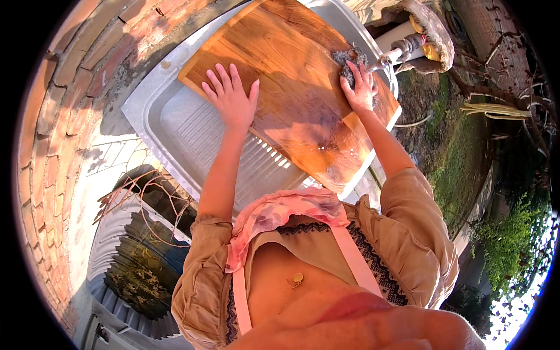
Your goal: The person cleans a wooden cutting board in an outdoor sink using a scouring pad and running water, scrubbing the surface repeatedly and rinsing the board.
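A large wet wooden board (291, 87) lies slantwise across a grey metal sink with a ribbed drainboard (186, 125). My left hand (232, 99) rests flat near the board's left edge, fingers spread, holding nothing. Toward the board's far right edge, my right hand (360, 87) presses on a dark grey, wiry scouring pad (350, 61), which shows beyond and between the fingers. Wet, shiny patches and a few suds show on the near right part of the board.
A tap (389, 58) juts toward the board's right edge, close to my right hand. A brick wall (64, 116) runs along the left. A corrugated, light-coloured container (116, 233) with dark contents stands at the lower left. Grass (452, 157) and bare branches (501, 90) lie to the right.
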The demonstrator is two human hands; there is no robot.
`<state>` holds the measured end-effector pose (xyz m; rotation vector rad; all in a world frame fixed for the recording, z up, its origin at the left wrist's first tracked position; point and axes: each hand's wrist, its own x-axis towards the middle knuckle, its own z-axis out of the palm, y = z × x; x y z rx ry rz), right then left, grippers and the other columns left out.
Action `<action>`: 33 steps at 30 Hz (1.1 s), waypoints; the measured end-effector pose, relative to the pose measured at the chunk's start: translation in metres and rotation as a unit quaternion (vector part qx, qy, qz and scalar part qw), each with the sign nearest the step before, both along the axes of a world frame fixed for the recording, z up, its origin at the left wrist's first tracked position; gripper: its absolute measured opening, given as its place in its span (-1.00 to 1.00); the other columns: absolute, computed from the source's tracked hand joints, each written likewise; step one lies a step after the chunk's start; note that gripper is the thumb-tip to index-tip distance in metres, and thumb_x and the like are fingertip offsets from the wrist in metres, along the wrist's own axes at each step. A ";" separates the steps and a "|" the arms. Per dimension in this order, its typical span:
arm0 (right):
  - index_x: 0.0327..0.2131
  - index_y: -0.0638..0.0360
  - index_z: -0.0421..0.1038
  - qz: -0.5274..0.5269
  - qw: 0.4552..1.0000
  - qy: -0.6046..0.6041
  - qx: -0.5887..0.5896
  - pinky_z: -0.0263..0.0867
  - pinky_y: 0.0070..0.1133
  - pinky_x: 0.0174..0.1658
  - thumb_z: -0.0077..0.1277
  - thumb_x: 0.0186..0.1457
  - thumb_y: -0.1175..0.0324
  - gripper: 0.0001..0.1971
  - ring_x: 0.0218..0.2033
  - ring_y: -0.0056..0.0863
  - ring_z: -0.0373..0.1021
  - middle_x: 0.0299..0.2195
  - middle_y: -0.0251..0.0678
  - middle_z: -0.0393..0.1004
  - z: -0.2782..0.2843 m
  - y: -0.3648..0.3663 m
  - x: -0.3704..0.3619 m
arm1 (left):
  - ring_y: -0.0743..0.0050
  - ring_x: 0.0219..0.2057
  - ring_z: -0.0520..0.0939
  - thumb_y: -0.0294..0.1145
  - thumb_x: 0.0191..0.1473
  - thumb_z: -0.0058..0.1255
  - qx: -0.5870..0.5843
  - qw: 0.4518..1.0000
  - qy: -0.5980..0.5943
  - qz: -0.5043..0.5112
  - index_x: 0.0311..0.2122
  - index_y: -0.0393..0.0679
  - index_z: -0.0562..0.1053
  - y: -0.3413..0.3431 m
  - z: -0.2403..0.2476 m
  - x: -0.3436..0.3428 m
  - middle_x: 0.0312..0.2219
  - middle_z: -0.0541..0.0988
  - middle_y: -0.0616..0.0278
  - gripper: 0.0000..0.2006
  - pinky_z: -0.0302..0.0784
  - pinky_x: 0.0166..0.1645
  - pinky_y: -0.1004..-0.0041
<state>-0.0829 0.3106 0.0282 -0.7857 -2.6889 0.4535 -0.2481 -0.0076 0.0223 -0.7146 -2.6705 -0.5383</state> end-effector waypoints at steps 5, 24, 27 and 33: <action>0.25 -0.52 0.22 0.059 0.996 0.014 0.059 -0.31 0.30 0.27 -0.04 0.15 -0.16 -0.43 0.41 0.00 -0.12 0.36 -0.24 0.08 0.003 -0.076 -0.082 | -0.33 0.38 0.05 0.31 0.20 -0.16 -0.009 0.999 0.038 -0.019 0.36 -0.10 0.18 0.000 -0.009 -0.003 0.34 0.16 -0.18 -0.19 -0.21 0.38 -0.26; 0.26 -0.08 0.29 0.078 0.910 0.138 -0.382 -0.17 -0.09 0.39 -0.02 0.22 0.09 -0.46 0.40 -0.03 -0.05 0.38 0.02 0.00 0.043 -0.062 0.108 | -0.24 0.43 -0.08 -0.09 0.34 -0.22 0.148 0.958 -0.186 -0.160 0.43 -0.16 -0.05 0.108 -0.012 0.150 0.40 -0.01 -0.19 -0.32 -0.25 0.41 -0.17; 0.08 0.12 0.46 0.005 0.901 0.302 -0.312 0.21 -0.33 0.28 -0.01 0.20 0.37 -0.63 0.19 -0.04 0.32 0.14 0.01 0.41 0.015 -0.050 0.192 | -0.42 0.41 -0.15 0.13 0.25 -0.08 0.069 0.966 -0.100 -0.227 0.45 0.03 -0.03 0.153 0.026 0.186 0.42 -0.09 -0.15 -0.21 -0.21 0.32 -0.45; -0.04 0.11 0.53 -0.168 0.897 0.268 -0.308 0.38 -0.30 0.00 -0.11 0.18 0.45 -0.69 -0.08 -0.05 0.48 -0.11 -0.03 0.55 0.004 -0.044 0.319 | -0.25 0.39 0.04 0.44 0.00 0.01 -0.167 0.959 -0.019 -0.227 0.36 0.23 0.22 0.219 0.024 0.167 0.41 0.07 0.13 -0.13 -0.09 0.32 -0.42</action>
